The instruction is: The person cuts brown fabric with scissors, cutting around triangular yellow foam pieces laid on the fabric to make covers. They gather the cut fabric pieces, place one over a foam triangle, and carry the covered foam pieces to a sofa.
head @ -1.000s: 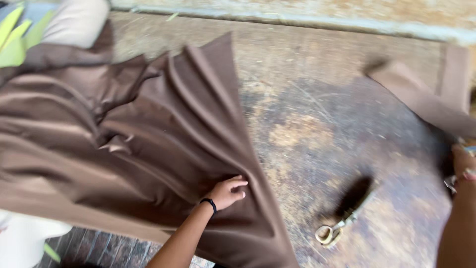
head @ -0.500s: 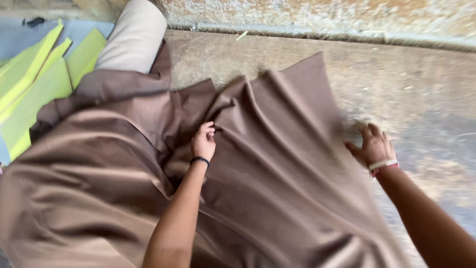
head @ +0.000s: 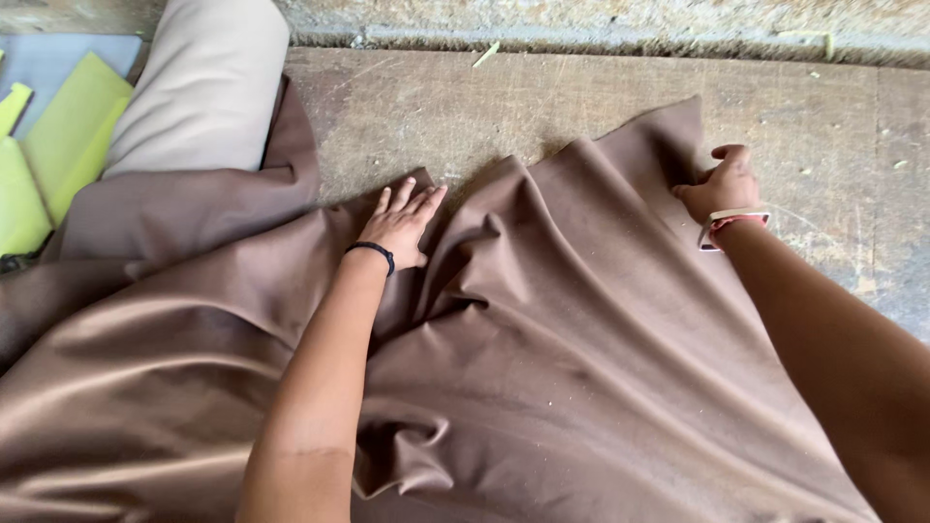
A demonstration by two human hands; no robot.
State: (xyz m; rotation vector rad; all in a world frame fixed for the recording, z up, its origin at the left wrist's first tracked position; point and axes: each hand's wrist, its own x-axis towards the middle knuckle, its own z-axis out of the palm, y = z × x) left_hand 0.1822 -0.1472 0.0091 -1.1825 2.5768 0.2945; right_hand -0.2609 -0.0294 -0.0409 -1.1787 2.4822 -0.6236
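A: Any box, bin or bag in view?

B: None. Just a big brown cloth (head: 581, 368) heaped in folds over a worn wooden desk (head: 581, 92), with a beige roll (head: 199, 92) at ten o'clock and yellow-green sheets (head: 53, 145) at nine o'clock, beyond the cloth's far left side.

A: What are the hands doing?

B: The left hand (head: 402, 225), black band at the wrist, lies flat on the cloth, fingers together and pointing to one o'clock, pressing a ridge near the cloth's far edge. It grips nothing. The right hand (head: 722, 184), with a watch on the wrist, is curled narrow and pinches the cloth's edge at two o'clock, just below its raised corner.

A: And compared with half a second ago?

B: The left hand has moved up towards twelve o'clock, from the middle folds to near the far edge. The right hand was spread open on the cloth then; now it is closed on the edge. The view has shifted too, so more bare desk shows at twelve o'clock. A second ago scissors lay on the desk at five o'clock; they are out of view now.

A: Where is there room?

B: Bare desk runs in a band from eleven to three o'clock, between the cloth's far edge and a rough wall base (head: 601, 34) along the top. The cloth covers everything from four round to nine o'clock and runs off the bottom of the picture, so I cannot tell where it ends there.
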